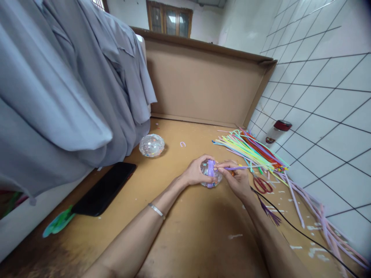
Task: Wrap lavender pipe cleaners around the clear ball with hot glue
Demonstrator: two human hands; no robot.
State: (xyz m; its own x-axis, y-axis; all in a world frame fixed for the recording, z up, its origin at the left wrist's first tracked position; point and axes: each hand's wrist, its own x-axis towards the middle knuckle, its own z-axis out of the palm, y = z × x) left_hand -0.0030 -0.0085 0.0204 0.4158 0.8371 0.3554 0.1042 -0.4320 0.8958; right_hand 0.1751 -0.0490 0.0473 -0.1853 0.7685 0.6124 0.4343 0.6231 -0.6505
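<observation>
Two bare forearms (131, 227) cross the tan tabletop (188, 243). Between the hands, one clear, round ball (211, 166) wears purple bands; the left hand (199, 170) curls around it, while the right hand (234, 175) pinches one purple stem (236, 168) (fingers hide part). One second clear ball (151, 145) sits apart; multicoloured stems (252, 148) overlap uncountably.

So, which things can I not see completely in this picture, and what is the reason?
Head view: part of the held ball, covered by the left hand.
Head view: the pinched part of the purple strip, covered by the fingertips of the right hand.
Head view: blades of the scissors, too small and lost among the coloured strips.
Head view: the grey cloth, cut off by the left and top edges.
</observation>
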